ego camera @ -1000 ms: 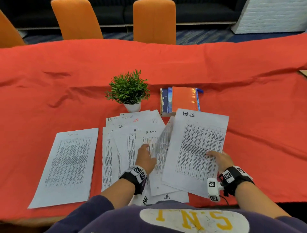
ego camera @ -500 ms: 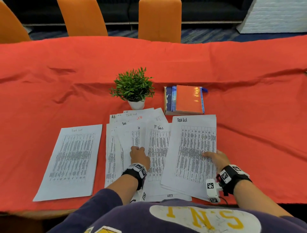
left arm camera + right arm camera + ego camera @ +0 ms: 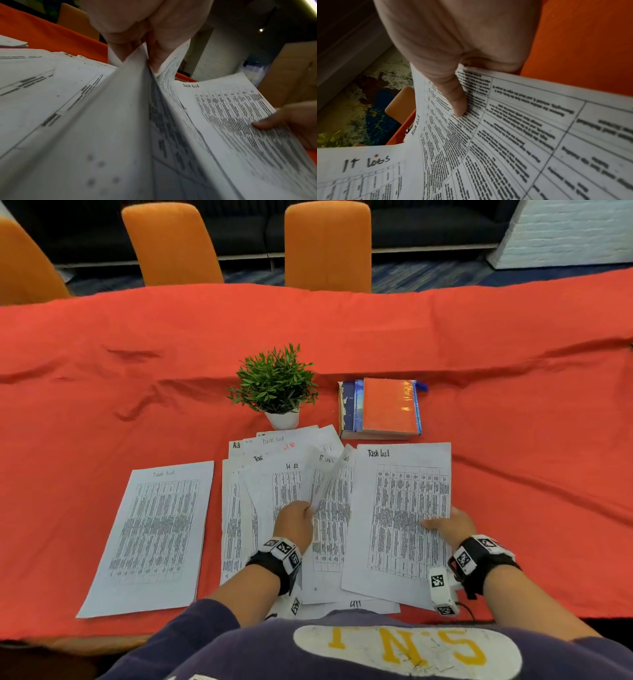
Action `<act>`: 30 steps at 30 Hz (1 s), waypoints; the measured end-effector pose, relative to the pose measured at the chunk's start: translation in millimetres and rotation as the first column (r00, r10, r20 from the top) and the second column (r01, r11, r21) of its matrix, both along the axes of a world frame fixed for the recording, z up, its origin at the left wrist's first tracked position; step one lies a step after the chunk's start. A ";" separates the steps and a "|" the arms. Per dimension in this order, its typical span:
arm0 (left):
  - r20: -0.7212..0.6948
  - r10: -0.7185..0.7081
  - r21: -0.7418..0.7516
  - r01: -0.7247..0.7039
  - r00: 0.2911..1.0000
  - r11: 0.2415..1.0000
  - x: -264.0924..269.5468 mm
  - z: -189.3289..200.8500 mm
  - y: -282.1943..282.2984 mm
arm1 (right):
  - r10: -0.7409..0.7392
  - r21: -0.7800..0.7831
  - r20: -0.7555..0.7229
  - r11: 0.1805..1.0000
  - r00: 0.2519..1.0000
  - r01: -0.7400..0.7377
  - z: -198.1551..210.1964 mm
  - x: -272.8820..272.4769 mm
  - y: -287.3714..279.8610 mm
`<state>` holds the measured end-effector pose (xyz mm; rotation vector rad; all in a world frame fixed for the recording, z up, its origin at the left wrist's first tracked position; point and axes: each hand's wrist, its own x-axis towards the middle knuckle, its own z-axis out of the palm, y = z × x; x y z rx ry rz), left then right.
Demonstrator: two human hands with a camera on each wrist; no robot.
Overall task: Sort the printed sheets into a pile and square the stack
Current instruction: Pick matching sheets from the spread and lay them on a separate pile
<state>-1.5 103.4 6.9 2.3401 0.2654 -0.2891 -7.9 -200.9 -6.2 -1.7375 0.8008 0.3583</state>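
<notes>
At the table's [image 3: 513, 344] near edge, the left hand [image 3: 295, 522] pinches a lifted sheet [image 3: 329, 484] over the fanned pile [image 3: 274, 474]. The right hand [image 3: 452, 525] pinches the "Task list" sheet [image 3: 404, 508], thumb on top. Another sheet [image 3: 154, 535] lies toward the near left corner.

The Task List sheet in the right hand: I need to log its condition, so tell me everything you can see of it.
The Task List sheet is white paper with a handwritten "Task List" heading above a dense printed table in many columns. It lies face up on the red tablecloth, slightly tilted, its left edge overlapping the IT Logs sheet. The right hand holds its right edge, thumb on the print. No tears visible; the paper bows slightly in the wrist view.
</notes>
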 end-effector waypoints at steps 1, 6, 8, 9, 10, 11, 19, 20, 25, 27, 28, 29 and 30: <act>0.008 0.025 -0.039 -0.025 1.000 0.999 0.6 5.6 2.2 | 0.000 -0.010 0.002 1.000 1.000 0.000 1.8 0.8 -1.9; -0.005 0.255 -0.208 -0.251 0.967 0.946 6.0 27.1 15.2 | -0.056 0.064 0.070 0.997 0.996 0.051 11.0 6.5 -12.6; -0.011 0.304 -0.244 -0.297 0.953 0.923 8.4 31.4 20.9 | -0.089 0.144 0.115 0.987 0.989 0.072 17.7 10.6 -14.1; -0.009 0.312 -0.256 -0.304 0.950 0.918 9.8 32.4 23.9 | -0.130 0.187 0.139 0.977 0.982 0.103 19.1 13.5 -15.1; -0.002 0.317 -0.266 -0.306 0.948 0.914 11.1 32.7 26.9 | -0.169 0.236 0.155 0.963 0.973 0.129 18.8 17.0 -16.2; 0.011 0.321 -0.279 -0.305 0.947 0.910 12.0 33.0 28.7 | -0.191 0.277 0.162 0.951 0.968 0.141 20.6 19.6 -16.0; 0.035 0.218 -0.412 -0.185 0.975 0.892 15.6 44.8 9.6 | -0.056 0.268 0.246 0.963 0.968 -0.013 34.6 36.0 20.0; 0.029 0.205 -0.426 -0.173 0.978 0.888 14.9 46.6 6.5 | -0.039 0.253 0.245 0.967 0.969 -0.025 33.7 37.4 22.0; 0.028 0.197 -0.472 -0.160 0.980 0.867 12.0 52.7 -2.3 | 0.016 0.176 0.246 0.982 0.969 -0.061 31.0 38.7 22.5; 0.021 0.230 -0.481 -0.192 0.973 0.856 11.4 52.2 -1.7 | 0.035 0.119 0.260 0.991 0.965 -0.068 34.5 38.1 22.9; 0.021 0.243 -0.482 -0.203 0.970 0.853 11.6 51.9 -0.6 | 0.051 0.089 0.261 0.993 0.964 -0.076 35.8 38.0 22.5; 0.028 0.250 -0.481 -0.206 0.968 0.852 12.0 51.5 0.9 | 0.065 0.068 0.262 0.994 0.963 -0.086 37.9 37.3 21.7; 0.044 0.251 -0.476 -0.201 0.967 0.856 12.6 51.0 3.1 | 0.069 0.061 0.257 0.994 0.964 -0.087 39.1 36.5 20.3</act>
